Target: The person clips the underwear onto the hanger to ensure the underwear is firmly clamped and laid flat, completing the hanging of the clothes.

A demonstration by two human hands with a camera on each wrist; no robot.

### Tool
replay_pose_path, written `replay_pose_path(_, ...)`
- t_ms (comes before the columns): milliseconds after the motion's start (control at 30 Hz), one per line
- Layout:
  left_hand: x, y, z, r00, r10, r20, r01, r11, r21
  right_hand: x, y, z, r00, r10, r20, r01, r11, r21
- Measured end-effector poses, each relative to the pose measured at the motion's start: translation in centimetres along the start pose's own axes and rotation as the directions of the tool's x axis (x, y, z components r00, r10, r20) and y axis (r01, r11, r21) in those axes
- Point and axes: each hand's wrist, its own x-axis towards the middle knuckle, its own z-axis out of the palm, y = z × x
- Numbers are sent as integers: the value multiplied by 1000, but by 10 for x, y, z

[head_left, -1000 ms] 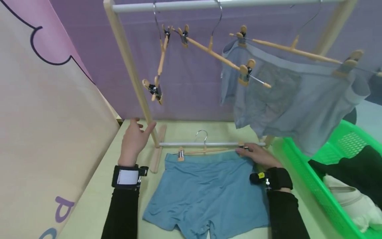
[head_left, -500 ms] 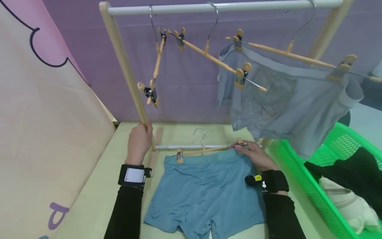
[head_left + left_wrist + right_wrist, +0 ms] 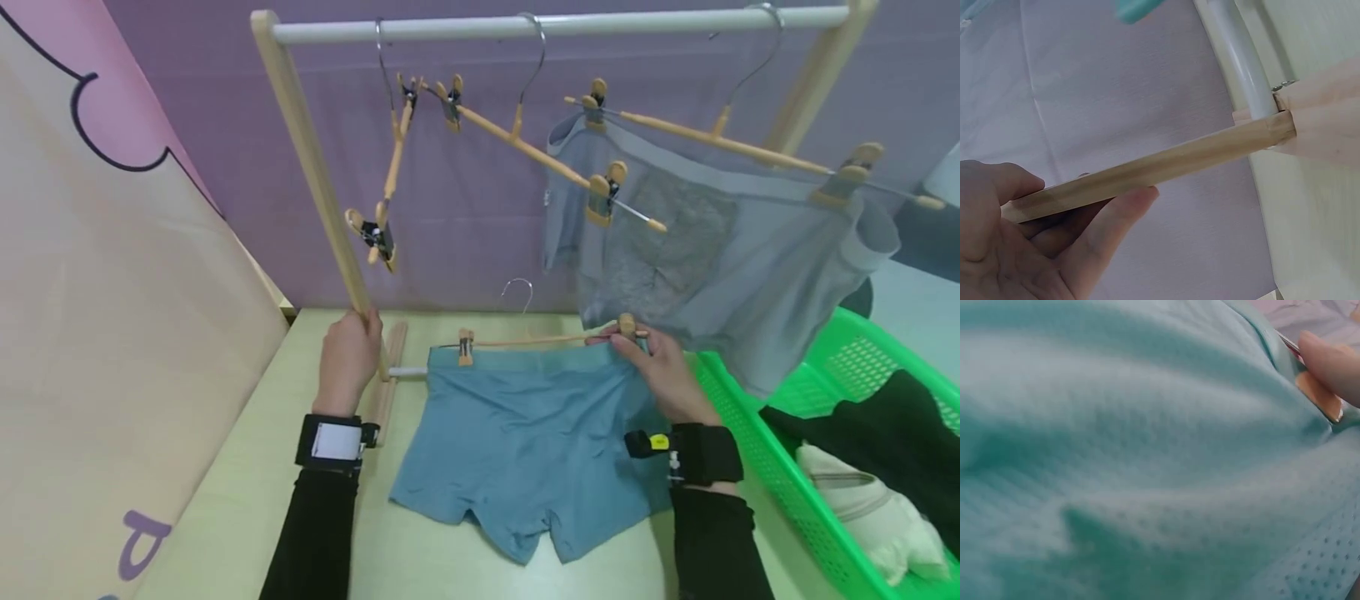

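Observation:
My left hand (image 3: 348, 354) grips the left wooden post (image 3: 318, 179) of a small clothes rack; the left wrist view shows thumb and fingers around the post (image 3: 1166, 165). With my right hand (image 3: 667, 371) I hold the right end of a clip hanger (image 3: 532, 340), at its clip. Blue boxer shorts (image 3: 532, 433) hang from this hanger by their waistband, raised in front of the rack's lower bar (image 3: 407, 372). In the right wrist view the shorts' cloth (image 3: 1116, 456) fills most of the picture, with a fingertip on the clip (image 3: 1319, 397).
From the top bar (image 3: 457, 29) hang two bare clip hangers (image 3: 397, 162) and a third with grey shorts (image 3: 675, 242). A green basket (image 3: 810, 483) at the right holds dark and white clothes. A purple cloth backs the table.
My left hand has moved from beside the post to gripping it. My right hand has lifted the hanger and blue shorts off the table, up and slightly right.

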Motion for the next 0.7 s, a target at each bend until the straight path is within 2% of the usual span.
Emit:
replay_pose_path(133,0,1,1,1000,5,-8,-5,1000,5,-2,-14,-2,996,-40,-84,43,999,30)
replay_pose_path(267,1,0,1,1000,4,-5,-4,1000,1,-4,-28,-3,985,-44,-165,43,999,-7)
replay_pose_path(467,3,0,4,1000,5,1,-5,1000,-16,-9,-48,-4,965,-170,-200,139,977,-163)
replay_pose_path(600,3,-1,4,1000,9,-5,-9,1000,-14,-14,-64,-2,917,-291,-272,200,927,-317)
replay_pose_path(700,2,-2,3,1000,-2,-3,2,1000,-17,-17,-74,0,864,-393,-315,268,888,-373)
